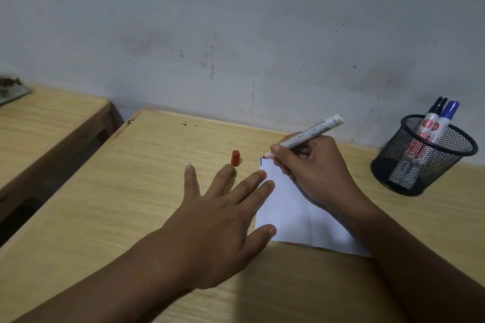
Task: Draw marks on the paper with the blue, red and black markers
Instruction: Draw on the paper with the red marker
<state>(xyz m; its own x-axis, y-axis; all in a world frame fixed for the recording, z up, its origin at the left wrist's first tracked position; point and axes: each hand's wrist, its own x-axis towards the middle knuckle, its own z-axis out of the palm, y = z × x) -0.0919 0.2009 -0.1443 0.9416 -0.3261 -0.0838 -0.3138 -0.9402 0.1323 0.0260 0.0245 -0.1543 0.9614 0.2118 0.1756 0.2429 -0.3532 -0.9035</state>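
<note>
A white sheet of paper (pixel 291 215) lies on the wooden desk (pixel 126 191). My right hand (pixel 315 168) grips the uncapped red marker (pixel 312 131), its red tip touching the paper's far left corner beside a short blue mark (pixel 261 161). My left hand (pixel 217 215) lies flat with fingers spread, its fingertips pressing the paper's left edge. The red cap (pixel 235 158) stands on the desk just beyond my left fingers. The black marker (pixel 433 118) and the blue marker (pixel 446 120) stand capped in a black mesh cup (pixel 422 157) at the right.
A grey stained wall (pixel 236 34) rises right behind the desk. A second wooden desk (pixel 47 123) stands to the left across a dark gap, with a dark object (pixel 11 89) on its far corner.
</note>
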